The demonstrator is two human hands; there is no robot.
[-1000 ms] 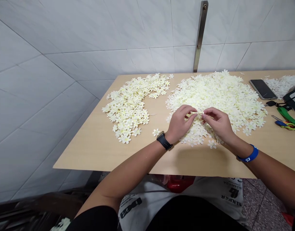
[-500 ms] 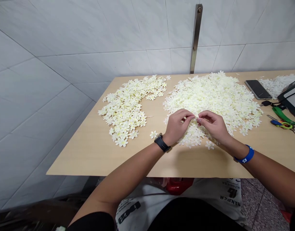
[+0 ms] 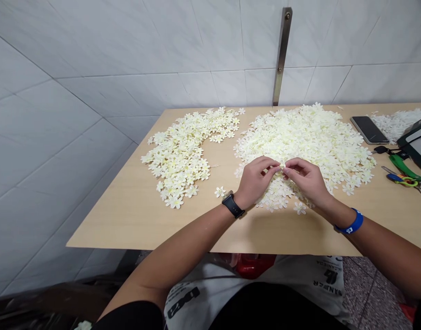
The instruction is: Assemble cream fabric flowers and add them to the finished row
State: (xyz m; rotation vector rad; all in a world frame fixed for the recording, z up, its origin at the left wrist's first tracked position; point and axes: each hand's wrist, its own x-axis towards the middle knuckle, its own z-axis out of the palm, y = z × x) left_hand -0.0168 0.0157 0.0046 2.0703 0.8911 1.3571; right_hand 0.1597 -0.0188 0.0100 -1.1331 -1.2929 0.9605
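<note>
My left hand (image 3: 258, 179) and my right hand (image 3: 305, 178) meet fingertip to fingertip, thumbs and forefingers pinched. Between them is a small white artificial flower (image 3: 282, 166), mostly covered by the fingers and hard to tell from the blossoms behind. Below and beyond both hands spreads a large heap of white artificial flowers (image 3: 299, 133). To the left lies a second, curved heap of cream flowers with yellow centres (image 3: 183, 156). One single flower (image 3: 220, 192) rests beside my left wrist, and another loose flower (image 3: 300, 208) lies under my right hand.
The wooden table (image 3: 128, 224) meets a tiled wall with a metal bar (image 3: 282, 55). At the right are a phone (image 3: 369, 129), a pile of small white pieces (image 3: 399, 121), a dark box-like object (image 3: 418, 142), and keys with a green strap (image 3: 406, 167).
Both hands stay pinched together at nearly the same spot over the large heap. The view has shifted very slightly; the heaps look unchanged.
</note>
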